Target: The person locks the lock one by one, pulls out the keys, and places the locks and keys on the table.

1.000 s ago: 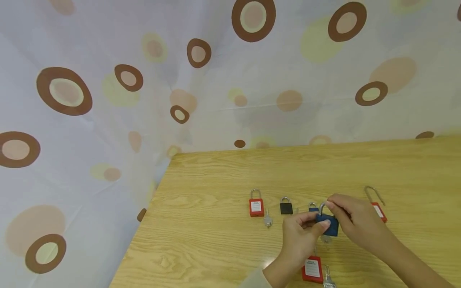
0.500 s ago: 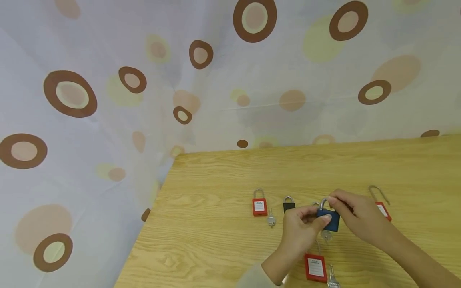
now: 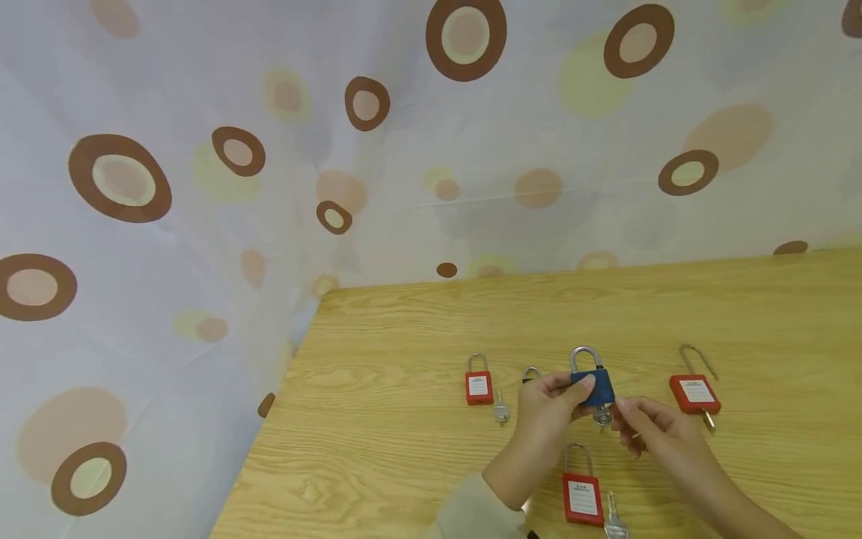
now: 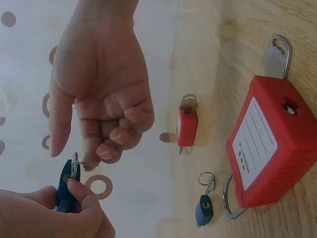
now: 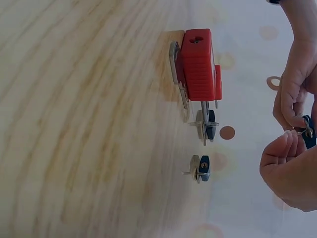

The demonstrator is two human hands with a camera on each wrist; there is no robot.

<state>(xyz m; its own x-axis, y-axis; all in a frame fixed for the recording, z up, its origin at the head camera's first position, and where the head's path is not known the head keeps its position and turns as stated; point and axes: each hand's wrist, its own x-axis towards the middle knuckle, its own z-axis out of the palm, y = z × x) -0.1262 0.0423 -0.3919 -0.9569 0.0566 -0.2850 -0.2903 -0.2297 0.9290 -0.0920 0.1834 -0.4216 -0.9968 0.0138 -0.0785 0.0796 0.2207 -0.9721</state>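
Note:
My left hand (image 3: 539,427) holds a blue padlock (image 3: 601,391) above the table, thumb pressed on its front face. The padlock's silver shackle (image 3: 586,350) arches up over the body. A key (image 3: 602,416) hangs at its underside, and the left wrist view shows a ring (image 4: 88,163) on it. My right hand (image 3: 663,442) is just below and right of the padlock, beside the key. In the left wrist view its thumb and index finger stand apart near the ring, the other fingers loosely curled; whether a fingertip touches the ring I cannot tell.
On the wooden table (image 3: 377,419) lie red padlocks at left (image 3: 479,388), right (image 3: 695,394) with its shackle raised, and front (image 3: 582,500). Loose keys (image 3: 501,410) lie by two of them. A black padlock (image 3: 531,373) is mostly behind my left hand. A patterned curtain (image 3: 404,224) surrounds the table.
My right hand has left the shackle and come down to the key below the padlock. The left hand has shifted the blue padlock left and up. The right red padlock is now uncovered.

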